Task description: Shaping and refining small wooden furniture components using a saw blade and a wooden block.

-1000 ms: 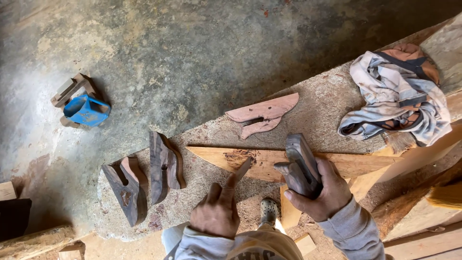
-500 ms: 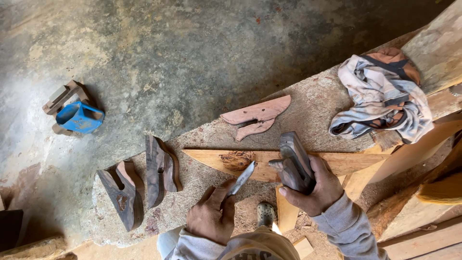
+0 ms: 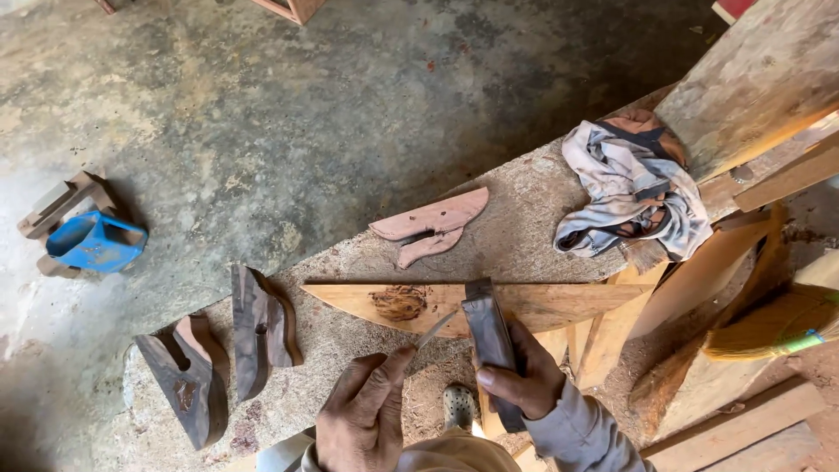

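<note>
Person stands at a rough stone-topped bench (image 3: 524, 218), seen from above. Right hand (image 3: 516, 380) is wrapped around a dark, narrow wooden block (image 3: 489, 336), fingers closed about its lower half; the block stands upright, its top end just over the near edge of a long, pale, wedge-shaped wooden plank (image 3: 542, 301) lying across the bench. Left hand (image 3: 363, 419) pinches a thin metal blade (image 3: 434, 330) between thumb and fingers, tip angled up and right toward the block; whether tip and block touch I cannot tell.

On the plank, left of the block: a small brown clump of fibres or shavings (image 3: 399, 302). Beyond the plank: two flat reddish-brown shaped wood pieces (image 3: 430, 225), touching. At the bench's left end: two dark carved wooden blanks (image 3: 218, 350), side by side. Far right: a crumpled grey-and-white cloth (image 3: 634, 188).

On the concrete floor (image 3: 262, 114), well apart to the left: a blue plastic container (image 3: 94, 241) against small wooden pieces. Right edge: a straw broom (image 3: 773, 323).
</note>
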